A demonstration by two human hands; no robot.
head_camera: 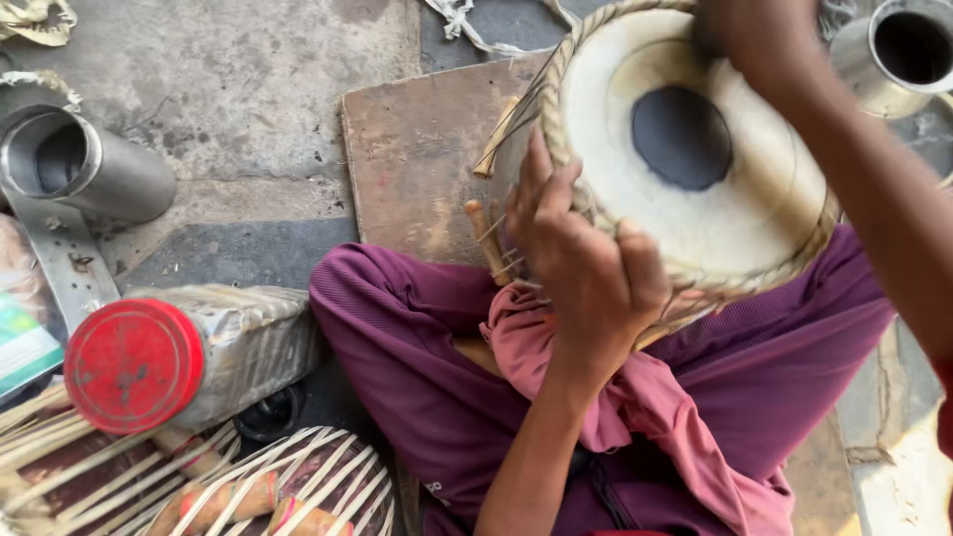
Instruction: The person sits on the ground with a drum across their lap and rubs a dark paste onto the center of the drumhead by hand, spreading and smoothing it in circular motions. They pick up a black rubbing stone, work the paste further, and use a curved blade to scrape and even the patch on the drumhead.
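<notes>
Head view. The person sits cross-legged in purple trousers [417,377] on a grey concrete floor [238,89]. A round hand drum with a cream skin head, a black centre patch and a braided straw-coloured rim [695,149] rests tilted on the lap, above a crumpled pink cloth [635,397] and over the near edge of a brown flat board [417,159] lying on the floor.

The left hand [586,258] grips the drum at its near-left rim; the fingers are curled together and clamped on the braid and lacing. The right hand [754,35] sits at the far rim, at the top edge of the frame; its fingers are cut off and blurred, so their state cannot be told.

Judged step: the drum is being steadied and turned for work on its rim or lacing. The next move calls for a firm left-hand hold while the right hand acts at the rim.

At the left stand a metal cylinder with a red round lid [134,362], a steel tube [84,164] and a second laced drum body [278,486].
</notes>
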